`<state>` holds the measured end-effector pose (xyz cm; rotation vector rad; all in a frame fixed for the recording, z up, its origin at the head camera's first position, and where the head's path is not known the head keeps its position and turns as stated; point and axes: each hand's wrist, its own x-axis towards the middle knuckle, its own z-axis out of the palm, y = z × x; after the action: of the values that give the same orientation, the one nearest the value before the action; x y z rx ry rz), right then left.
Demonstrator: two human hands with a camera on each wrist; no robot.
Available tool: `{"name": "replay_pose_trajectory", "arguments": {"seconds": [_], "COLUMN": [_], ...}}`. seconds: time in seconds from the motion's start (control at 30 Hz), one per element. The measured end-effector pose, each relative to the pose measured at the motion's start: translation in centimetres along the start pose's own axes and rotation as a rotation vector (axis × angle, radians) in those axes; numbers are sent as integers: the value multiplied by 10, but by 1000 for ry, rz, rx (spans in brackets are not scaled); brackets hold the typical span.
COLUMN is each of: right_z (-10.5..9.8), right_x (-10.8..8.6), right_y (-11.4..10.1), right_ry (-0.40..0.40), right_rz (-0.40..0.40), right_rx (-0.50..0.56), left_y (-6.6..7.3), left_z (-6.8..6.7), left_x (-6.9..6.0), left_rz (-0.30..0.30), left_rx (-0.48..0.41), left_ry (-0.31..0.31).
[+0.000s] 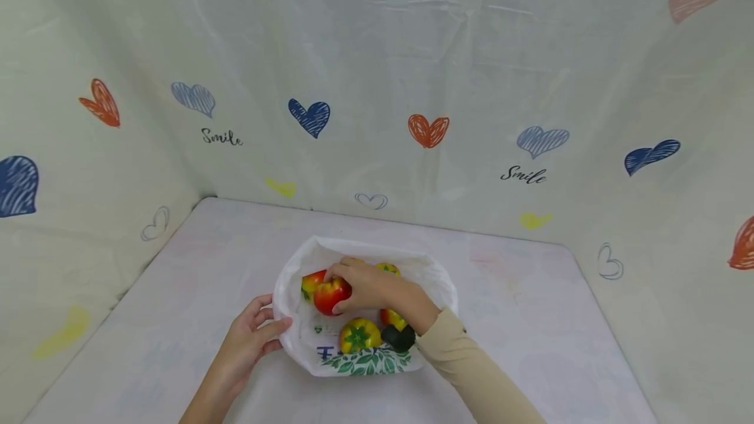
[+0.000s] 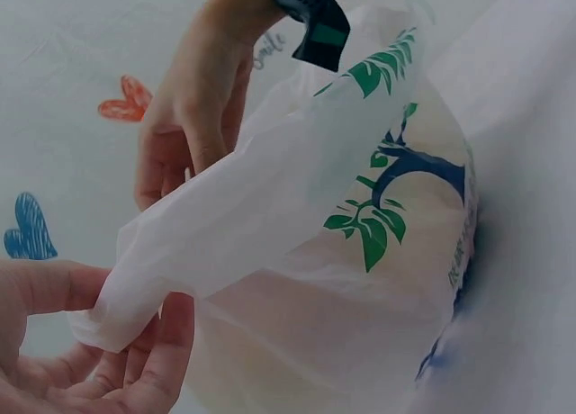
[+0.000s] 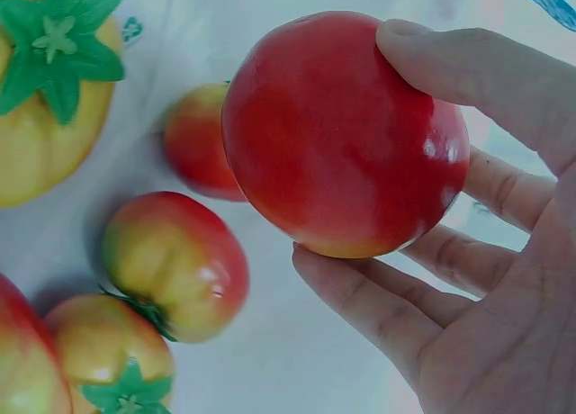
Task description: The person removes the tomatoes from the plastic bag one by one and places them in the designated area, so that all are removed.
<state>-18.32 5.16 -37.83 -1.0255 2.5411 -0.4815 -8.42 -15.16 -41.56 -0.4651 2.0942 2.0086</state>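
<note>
Left hand (image 1: 252, 337) pinches rim of white bag (image 1: 437, 280) at nine o'clock. Right hand (image 1: 370, 286) grasps red fruit (image 1: 332, 296) inside, toward ten o'clock; green-topped fruit (image 1: 359, 335) at six. Step seems one-fruit handling within bag; next move likely calls for firm grip, mouth kept wide.

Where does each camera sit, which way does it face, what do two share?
Head: on the head, facing forward and down at the white bag; left hand and right hand show.
Left wrist: on that wrist, facing the bag's rim; both hands show.
Right wrist: on that wrist, facing the held red fruit; only the right hand shows.
Head and right wrist share that fruit.
</note>
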Motion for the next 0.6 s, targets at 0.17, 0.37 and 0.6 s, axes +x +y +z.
{"name": "replay_pose_trajectory", "arguments": {"seconds": [0.17, 0.37, 0.6], "right_z": [-5, -11, -18], "right_x": [-6, -17, -32], "right_y": [-3, -5, -5], "right_ry": [28, 66, 141], "right_rz": [-12, -9, -31], "right_rx": [5, 15, 112], "left_y": [0, 0, 0], "left_z": [0, -1, 0], "left_x": [1, 1, 1], "left_rz": [-13, -13, -9], "left_rx": [7, 9, 9], "left_ry": [3, 8, 2]}}
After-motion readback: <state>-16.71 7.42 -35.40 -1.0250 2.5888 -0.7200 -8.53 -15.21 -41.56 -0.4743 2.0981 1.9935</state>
